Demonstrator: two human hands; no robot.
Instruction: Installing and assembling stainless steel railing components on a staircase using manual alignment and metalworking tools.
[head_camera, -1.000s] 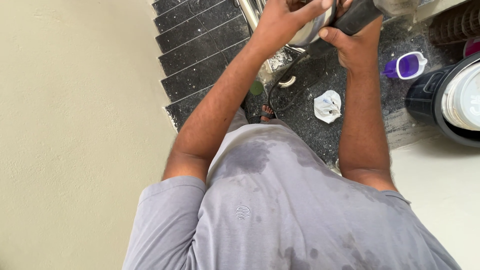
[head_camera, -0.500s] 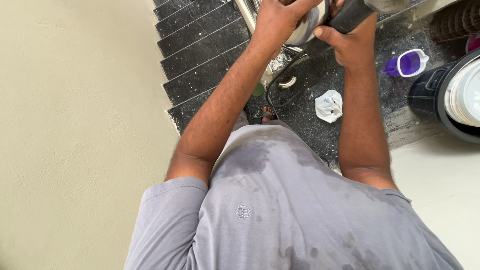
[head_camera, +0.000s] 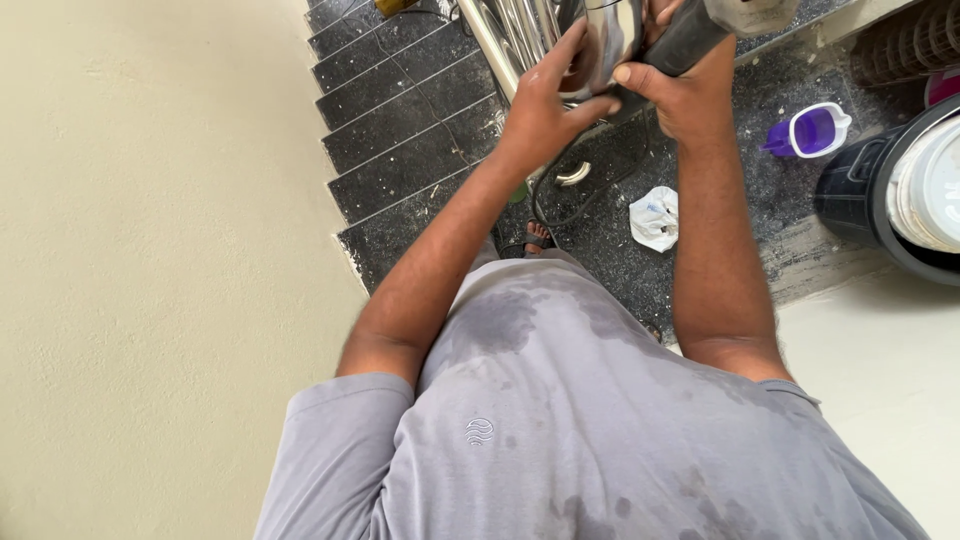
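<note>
a pale cream wall (head_camera: 150, 250) is seen filling the whole area left of the fingers, and a grey short-sleeved shirt (head_camera: 600, 430) with damp patches is seen well below them, nearest the camera. dark speckled stone stairs (head_camera: 400, 130) are laid out beneath and to the left of the fingers, running on into a dark landing under the hands. a large black bin (head_camera: 870, 190) with a white bucket set inside it is seen well to the right of the fingers, at the frame edge.

a shiny steel railing post (head_camera: 600, 40) is gripped by the left hand (head_camera: 545, 105): the fingers (head_camera: 570, 55) are curled on its left face and the thumb is pressed across its lower end, so the hand is clamped on the post. slanted steel rails (head_camera: 500, 35) are seen just left of these fingers. a dark tool handle (head_camera: 680, 45) is wrapped by the right hand (head_camera: 685, 95), fingers closed tightly on it, touching the post's right side; the tool's head is cut off at the top edge.

a purple jug (head_camera: 815, 130) is set to the right of the right hand's fingers, apart from them. a crumpled white rag (head_camera: 655, 218) lies below those fingers on the landing. a sandalled foot (head_camera: 538, 238) is partly seen below the left fingers.
</note>
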